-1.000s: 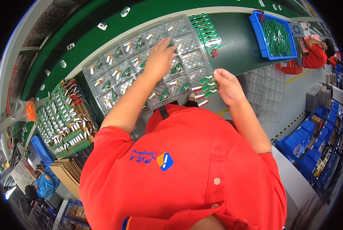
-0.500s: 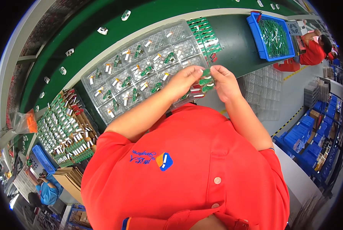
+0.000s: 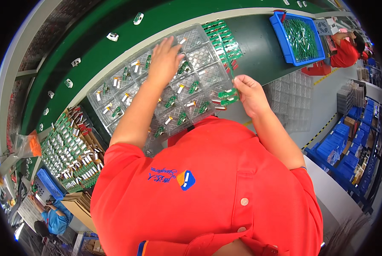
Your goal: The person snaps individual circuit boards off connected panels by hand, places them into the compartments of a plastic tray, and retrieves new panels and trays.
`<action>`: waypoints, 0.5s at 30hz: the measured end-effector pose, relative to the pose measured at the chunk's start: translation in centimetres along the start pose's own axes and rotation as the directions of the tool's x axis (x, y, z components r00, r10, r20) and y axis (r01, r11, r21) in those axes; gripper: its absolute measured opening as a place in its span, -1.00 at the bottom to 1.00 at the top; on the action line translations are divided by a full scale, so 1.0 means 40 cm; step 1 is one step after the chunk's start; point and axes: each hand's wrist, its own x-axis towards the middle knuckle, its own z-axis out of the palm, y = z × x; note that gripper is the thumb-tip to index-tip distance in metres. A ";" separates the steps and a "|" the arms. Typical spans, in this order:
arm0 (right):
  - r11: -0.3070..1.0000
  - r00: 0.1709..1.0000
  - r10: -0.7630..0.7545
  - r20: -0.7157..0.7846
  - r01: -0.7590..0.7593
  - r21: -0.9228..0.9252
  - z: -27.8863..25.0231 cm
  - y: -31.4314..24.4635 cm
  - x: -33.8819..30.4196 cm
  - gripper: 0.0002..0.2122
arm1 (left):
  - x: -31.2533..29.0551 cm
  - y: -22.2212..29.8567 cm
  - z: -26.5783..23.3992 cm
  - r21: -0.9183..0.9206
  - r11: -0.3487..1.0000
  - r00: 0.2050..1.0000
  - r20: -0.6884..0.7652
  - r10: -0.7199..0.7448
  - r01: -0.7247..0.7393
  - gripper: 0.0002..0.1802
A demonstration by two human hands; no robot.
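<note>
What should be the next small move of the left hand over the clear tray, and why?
Probably the left hand sets its small part into the cell beneath it in the clear tray. It rests far up the tray, while the right hand holds green boards at the near edge.

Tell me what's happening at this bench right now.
A person in a red shirt leans over a clear compartment tray of small green circuit boards. The left hand reaches into a far compartment, while the right hand holds a few boards at the tray's near edge. A blue bin of more boards sits farther right.
</note>
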 end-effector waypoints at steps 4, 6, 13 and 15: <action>0.993 0.997 -0.055 -0.046 0.050 -0.106 0.002 -0.008 -0.005 -0.92 | -0.043 0.195 -0.035 -0.627 0.581 0.812 0.574 -0.106 0.519 -0.65; 0.984 0.993 -0.108 -0.047 0.101 -0.146 0.016 -0.018 -0.002 -0.92 | -0.092 0.278 -0.003 -0.731 0.279 0.758 0.652 0.017 0.623 -0.57; 0.997 0.997 -0.070 -0.016 0.070 -0.010 -0.005 -0.023 -0.013 -0.89 | -0.082 0.324 0.016 -0.548 -0.357 0.620 0.774 0.127 0.756 -0.56; 0.995 0.999 -0.047 -0.014 0.049 0.086 -0.026 -0.014 -0.016 -0.89 | -0.071 0.314 0.007 -0.362 -0.503 0.522 0.823 0.223 0.785 -0.55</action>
